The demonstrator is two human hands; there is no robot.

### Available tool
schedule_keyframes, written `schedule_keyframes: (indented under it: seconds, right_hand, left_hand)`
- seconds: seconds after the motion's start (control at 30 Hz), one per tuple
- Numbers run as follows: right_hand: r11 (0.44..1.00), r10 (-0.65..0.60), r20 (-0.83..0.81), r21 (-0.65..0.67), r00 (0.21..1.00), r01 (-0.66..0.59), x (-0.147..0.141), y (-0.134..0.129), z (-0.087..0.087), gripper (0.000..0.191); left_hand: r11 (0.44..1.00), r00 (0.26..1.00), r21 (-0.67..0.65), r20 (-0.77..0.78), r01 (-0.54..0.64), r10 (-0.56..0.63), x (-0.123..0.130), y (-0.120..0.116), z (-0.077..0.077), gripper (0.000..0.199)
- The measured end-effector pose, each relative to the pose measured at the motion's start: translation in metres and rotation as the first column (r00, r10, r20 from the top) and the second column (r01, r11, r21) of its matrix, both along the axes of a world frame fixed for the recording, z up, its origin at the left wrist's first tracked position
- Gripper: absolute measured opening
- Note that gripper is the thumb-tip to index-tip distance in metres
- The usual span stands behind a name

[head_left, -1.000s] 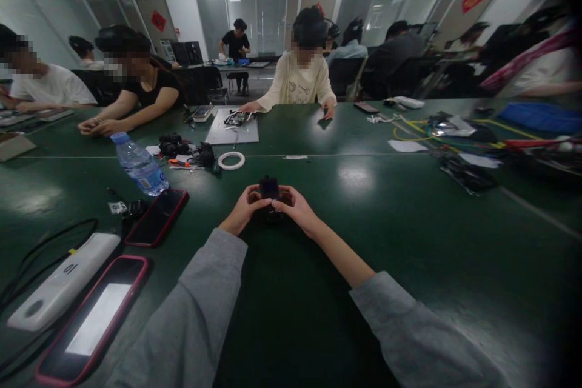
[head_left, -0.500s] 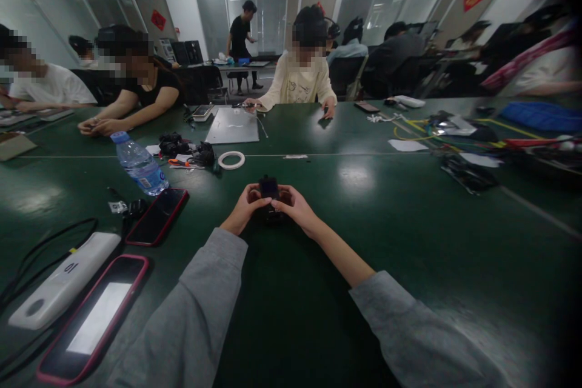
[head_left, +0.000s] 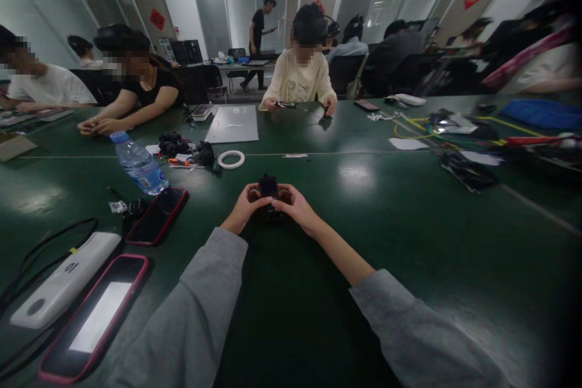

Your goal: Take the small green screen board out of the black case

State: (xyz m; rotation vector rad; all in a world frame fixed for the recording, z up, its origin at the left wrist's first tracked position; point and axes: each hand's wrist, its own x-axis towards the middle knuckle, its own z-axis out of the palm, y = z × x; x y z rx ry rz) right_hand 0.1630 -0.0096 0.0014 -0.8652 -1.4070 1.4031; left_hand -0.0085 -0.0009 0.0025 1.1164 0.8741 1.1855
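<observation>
A small black device [head_left: 268, 185] with a square dark panel on top rests low over the green table [head_left: 291, 291] in front of me. My left hand [head_left: 244, 208] is wrapped round its left side. From the other side my right hand [head_left: 300, 209] grips it too. Both thumbs meet at the front of the device, just below the panel. Fingers hide most of its sides, and its exact kind cannot be made out.
Left of my hands lie a red-edged phone [head_left: 157, 217], a pink-cased phone [head_left: 95, 315] and a white handheld unit [head_left: 66, 282] with black cable. Beyond are a water bottle [head_left: 140, 163], a tape roll [head_left: 231, 160] and a laptop-like silver panel [head_left: 233, 124]. A person [head_left: 300, 73] sits opposite.
My hands and the black device keep their place. The person opposite has drawn a hand holding a tool-like item inward, off the silver panel. A standing person at the back has moved right.
</observation>
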Motion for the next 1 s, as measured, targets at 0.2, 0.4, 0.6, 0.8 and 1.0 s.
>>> schedule_keyframes:
  seconds: [0.2, 0.4, 0.6, 0.8, 1.0]
  right_hand:
    - [1.0, -0.006, 0.014, 0.01, 1.0, 0.006, 0.0, 0.0, -0.001, 0.055]
    - [1.0, -0.014, 0.04, 0.019, 0.999, 0.013, 0.0, 0.001, -0.003, 0.056]
    - [1.0, -0.004, 0.048, 0.031, 0.999, 0.003, 0.0, 0.0, -0.003, 0.055]
    - [0.999, -0.03, 0.067, 0.019, 0.997, 0.029, 0.001, 0.001, -0.005, 0.057]
    - [0.994, -0.082, 0.099, 0.08, 0.992, 0.074, -0.003, 0.002, -0.008, 0.053]
  left_hand:
    - [1.0, 1.0, -0.002, 0.002, -0.012, 0.012, 0.0, 0.0, -0.002, 0.05]
    - [0.998, 0.999, 0.035, -0.03, -0.042, 0.043, 0.0, 0.001, -0.005, 0.049]
    - [0.997, 0.997, 0.035, -0.031, -0.072, 0.073, 0.001, -0.001, -0.004, 0.049]
    - [0.998, 0.998, 0.016, 0.01, -0.054, 0.054, 0.002, 0.001, -0.007, 0.051]
    - [0.998, 0.999, 0.028, 0.018, -0.047, 0.047, 0.002, 0.005, -0.011, 0.051]
